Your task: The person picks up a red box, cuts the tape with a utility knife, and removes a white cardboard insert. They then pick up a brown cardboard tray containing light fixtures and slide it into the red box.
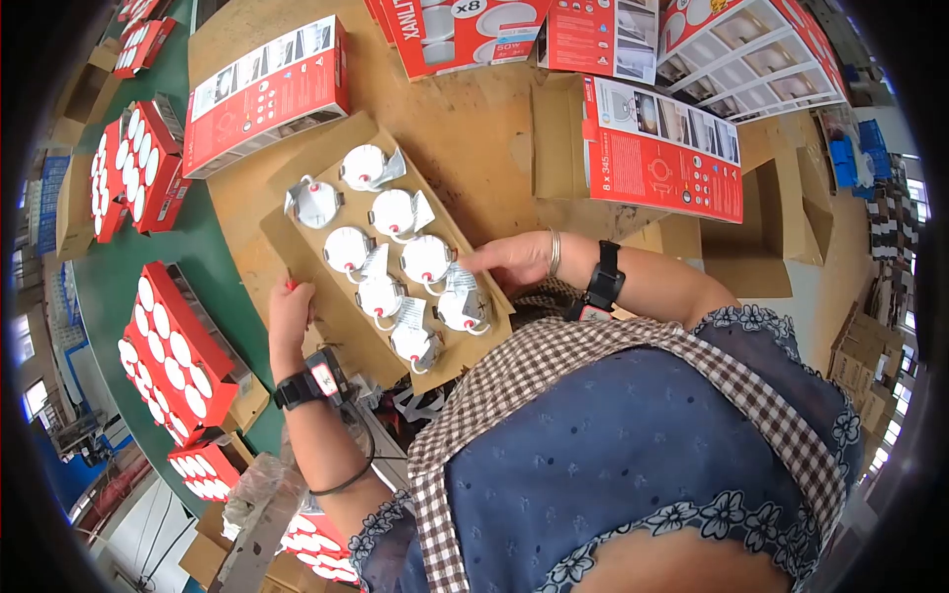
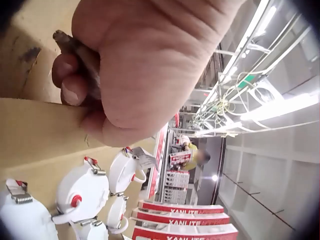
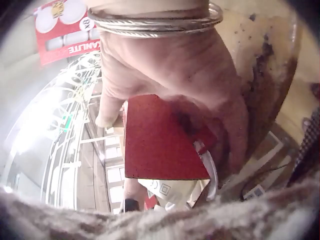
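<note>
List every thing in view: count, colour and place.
Table: one, tan, centre
Second surface: one, green, left
Tray: one, brown cardboard, centre
Lamps: eight, white, in tray
Printed boxes: at least five, red-white, on table
Disc packs: several, red-white, left
Open cartons: several, brown, both sides
Bins: several, blue, right
Wrist devices: two, black, both wrists
Bangles: several, silvery, right wrist
Apron: one, brown-white, person's front
Left grip: one, bare, tray's left edge
Right grip: one, bare, tray's right edge

Eight white lamps (image 1: 426, 258) are counted in one cardboard tray (image 1: 304, 259) held between two hands, left hand (image 1: 291, 311) and right hand (image 1: 516, 259). One black strap (image 1: 297, 389) is worn behind each hand. One red-printed carton (image 1: 265, 104) is seen directly ahead of the left hand.
</note>
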### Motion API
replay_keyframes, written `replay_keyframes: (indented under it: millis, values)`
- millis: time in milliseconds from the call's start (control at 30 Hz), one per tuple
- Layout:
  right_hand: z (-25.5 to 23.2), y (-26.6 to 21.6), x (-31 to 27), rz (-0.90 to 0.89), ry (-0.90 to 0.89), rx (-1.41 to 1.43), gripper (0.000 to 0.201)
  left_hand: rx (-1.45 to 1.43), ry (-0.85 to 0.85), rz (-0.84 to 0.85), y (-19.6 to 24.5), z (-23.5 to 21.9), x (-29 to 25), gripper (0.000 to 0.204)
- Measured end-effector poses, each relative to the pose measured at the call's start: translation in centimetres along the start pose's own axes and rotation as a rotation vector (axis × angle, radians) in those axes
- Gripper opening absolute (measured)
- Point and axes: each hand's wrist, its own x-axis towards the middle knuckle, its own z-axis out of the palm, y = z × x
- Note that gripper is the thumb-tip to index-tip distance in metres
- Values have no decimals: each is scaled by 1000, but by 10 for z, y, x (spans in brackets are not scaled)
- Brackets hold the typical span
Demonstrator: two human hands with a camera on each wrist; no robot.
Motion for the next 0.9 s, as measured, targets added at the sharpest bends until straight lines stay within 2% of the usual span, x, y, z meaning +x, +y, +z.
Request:
replay_keyframes:
  millis: [33,67,133,200,233,300,333,400,433,500,567,600,667,733,767,800,833,900]
  values:
    - [8,0,0,-134,56,-195,65,56,-7,26,2,3,7,24]
    - [9,1,-2,-133,56,-190,65,111,-13,55,6,7,17,27]
    - [10,4,-7,-240,66,-139,61,230,-35,75,29,9,44,31]
    - [4,3,-10,-263,110,-105,53,408,71,400,61,35,58,32]
    - [4,4,-9,-310,85,-26,51,404,72,405,78,45,62,32]
    - [3,5,-1,-373,35,136,44,563,237,395,105,58,64,32]
    - [4,6,6,-373,34,131,44,560,242,397,105,56,60,32]
    - [8,13,24,-403,42,169,48,403,535,629,102,43,42,30]
    - [11,16,32,-417,31,176,50,295,557,547,110,48,10,25]
    - [22,18,42,-406,9,209,50,261,714,710,76,50,-25,19]
    - [34,18,50,-399,-11,238,51,194,814,691,45,65,-72,9]
    - [41,18,53,-412,-35,265,51,218,827,557,24,72,-95,11]
    - [51,14,56,-419,-64,284,51,56,841,378,-9,92,-130,19]
    - [59,12,60,-371,-30,279,51,-163,713,154,-46,101,-141,21]
    - [61,13,63,-363,-35,273,51,-384,585,23,-58,100,-147,26]
    - [62,14,68,-338,-28,265,51,-603,448,-104,-50,99,-152,31]
    - [62,14,73,-313,-19,255,50,-611,455,-102,-49,96,-148,31]
    - [58,17,83,-327,-54,243,50,-913,293,-155,-46,99,-134,37]
